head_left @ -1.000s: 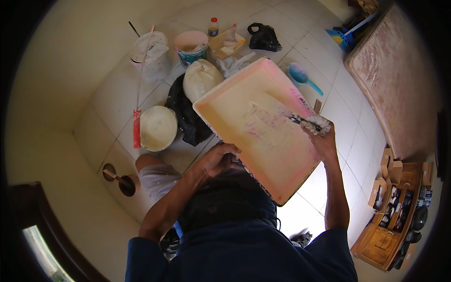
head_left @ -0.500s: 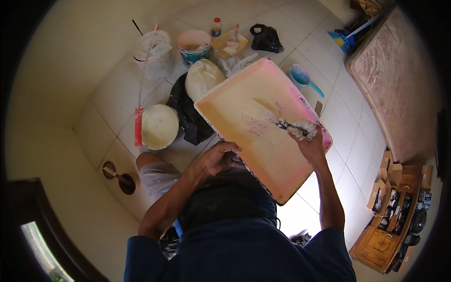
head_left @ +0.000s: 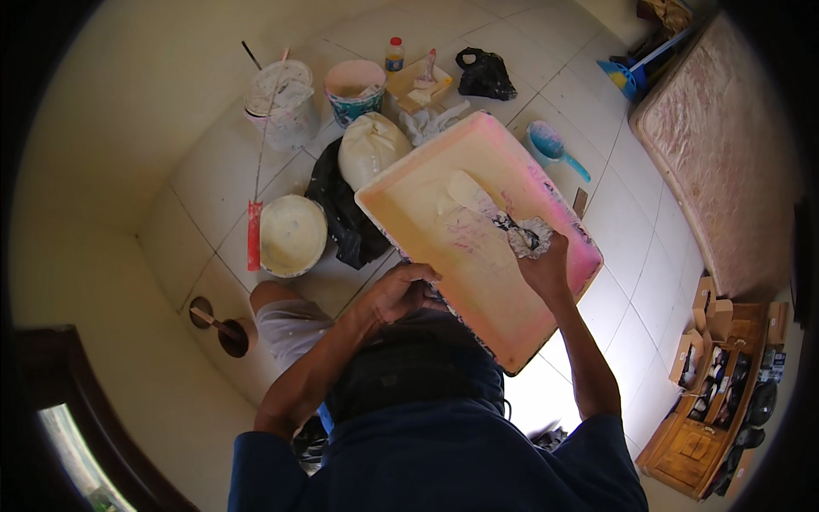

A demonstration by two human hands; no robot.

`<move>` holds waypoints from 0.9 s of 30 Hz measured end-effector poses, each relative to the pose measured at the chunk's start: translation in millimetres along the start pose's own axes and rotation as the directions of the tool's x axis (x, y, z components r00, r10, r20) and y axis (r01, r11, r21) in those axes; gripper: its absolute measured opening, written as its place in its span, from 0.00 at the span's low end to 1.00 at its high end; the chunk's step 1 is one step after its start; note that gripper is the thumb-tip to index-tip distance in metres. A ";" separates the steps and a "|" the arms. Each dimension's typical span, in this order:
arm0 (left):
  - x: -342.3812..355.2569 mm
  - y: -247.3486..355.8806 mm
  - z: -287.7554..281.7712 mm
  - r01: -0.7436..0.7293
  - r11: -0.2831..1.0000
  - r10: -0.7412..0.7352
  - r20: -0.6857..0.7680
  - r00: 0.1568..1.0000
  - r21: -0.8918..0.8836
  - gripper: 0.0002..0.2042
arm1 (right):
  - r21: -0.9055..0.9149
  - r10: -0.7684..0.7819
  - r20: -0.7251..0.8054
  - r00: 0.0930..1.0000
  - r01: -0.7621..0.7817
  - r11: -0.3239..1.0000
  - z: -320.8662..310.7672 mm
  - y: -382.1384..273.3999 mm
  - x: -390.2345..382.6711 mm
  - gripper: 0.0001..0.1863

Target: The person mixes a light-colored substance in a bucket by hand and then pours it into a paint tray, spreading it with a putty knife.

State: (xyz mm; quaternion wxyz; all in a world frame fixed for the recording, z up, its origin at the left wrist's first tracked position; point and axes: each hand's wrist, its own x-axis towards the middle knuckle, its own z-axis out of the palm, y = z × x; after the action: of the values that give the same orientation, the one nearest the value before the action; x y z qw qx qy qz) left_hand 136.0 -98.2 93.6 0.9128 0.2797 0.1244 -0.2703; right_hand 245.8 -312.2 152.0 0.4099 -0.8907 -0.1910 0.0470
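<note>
My left hand (head_left: 407, 290) grips the lower-left edge of a large rectangular plastic tray (head_left: 392, 182), cream with pink stains along the right side. My right hand (head_left: 542, 260) is closed on a flat spatula (head_left: 469, 189), its dark handle crusted with white material; the pale blade lies on the tray's inner surface. Beyond the tray sit a white sack (head_left: 369, 141) on black plastic (head_left: 345, 230) and, to the left, a round tub (head_left: 293, 235) of cream material. A blue scoop (head_left: 570, 162) lies past the tray's right side.
Buckets (head_left: 350, 90), a small tray (head_left: 418, 85), a bottle (head_left: 394, 55), a black bag (head_left: 485, 75) and a red-headed roller (head_left: 254, 235) are on the tiled floor (head_left: 572, 115). A mattress (head_left: 708, 136) leans at right, near a wooden cabinet (head_left: 699, 444). A wall (head_left: 102, 171) is at left.
My right hand has moved leftward and down with the spatula, sliding the blade toward the tray's middle. My left hand still holds the tray edge.
</note>
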 end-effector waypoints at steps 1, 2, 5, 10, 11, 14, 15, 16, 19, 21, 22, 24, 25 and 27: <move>-0.2 0.2 0.5 -0.004 1.000 0.004 0.005 1.000 0.001 0.20 | 0.001 0.002 -0.005 1.000 -0.002 1.000 2.3 -1.4 -2.1 0.21; 0.3 0.5 0.5 0.000 1.000 0.000 0.007 1.000 0.004 0.20 | -0.007 -0.034 0.008 0.999 0.034 0.999 7.9 -5.2 -5.5 0.20; -0.3 0.1 -3.3 -0.027 1.000 0.027 -0.012 1.000 -0.013 0.20 | 0.068 0.040 0.039 0.998 -0.043 0.997 14.9 -30.5 -8.0 0.17; 0.5 1.3 3.5 -0.014 1.000 0.014 -0.002 1.000 -0.018 0.20 | -0.018 -0.019 0.019 1.000 0.019 1.000 11.0 -19.5 -4.8 0.17; 0.1 1.7 3.1 -0.013 1.000 0.013 -0.005 1.000 -0.019 0.20 | -0.062 -0.125 0.003 0.992 0.125 0.990 10.1 -18.0 -6.8 0.18; -0.6 1.5 1.4 -0.005 1.000 0.005 -0.006 1.000 -0.017 0.20 | -0.069 -0.239 0.014 0.971 0.239 0.969 10.4 -30.7 -12.6 0.20; -1.2 1.1 0.8 0.000 1.000 -0.001 -0.017 1.000 -0.016 0.20 | -0.030 -0.250 0.035 0.968 0.251 0.968 12.4 -37.3 -14.3 0.21; -1.8 1.8 0.5 0.004 1.000 -0.005 -0.026 1.000 -0.011 0.20 | -0.030 -0.249 0.032 0.968 0.250 0.968 16.8 -41.5 -15.7 0.21; -0.1 0.4 -5.1 0.004 1.000 -0.004 -0.004 1.000 0.012 0.20 | -0.150 -0.376 0.109 0.920 0.389 0.909 26.7 -40.3 -12.7 0.27; 2.6 2.0 2.4 0.002 1.000 -0.002 0.003 1.000 0.013 0.20 | -0.203 -0.345 0.078 0.935 0.354 0.913 17.0 -22.7 -4.9 0.28; 1.3 2.1 3.5 0.001 1.000 -0.001 -0.001 1.000 0.012 0.21 | -0.244 -0.313 0.049 0.948 0.315 0.917 15.3 -22.4 -2.2 0.29; 0.0 0.6 1.7 0.001 1.000 -0.001 -0.005 1.000 0.013 0.21 | -0.210 -0.282 0.105 0.954 0.299 0.931 14.4 -30.3 -4.4 0.29; 0.6 1.2 0.5 -0.002 1.000 0.002 0.003 1.000 0.015 0.21 | -0.141 -0.350 0.137 0.927 0.368 0.919 20.6 -38.3 -9.2 0.27; -0.6 1.5 -4.0 -0.001 1.000 0.001 0.000 1.000 0.012 0.21 | -0.154 -0.363 0.237 0.901 0.404 0.902 30.1 -44.3 -15.5 0.24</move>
State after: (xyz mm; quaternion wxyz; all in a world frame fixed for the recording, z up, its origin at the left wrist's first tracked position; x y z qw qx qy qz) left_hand 136.1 -94.5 91.3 0.9113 0.2851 0.1225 -0.2706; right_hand 211.0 -270.5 164.2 0.2983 -0.8623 -0.4077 0.0361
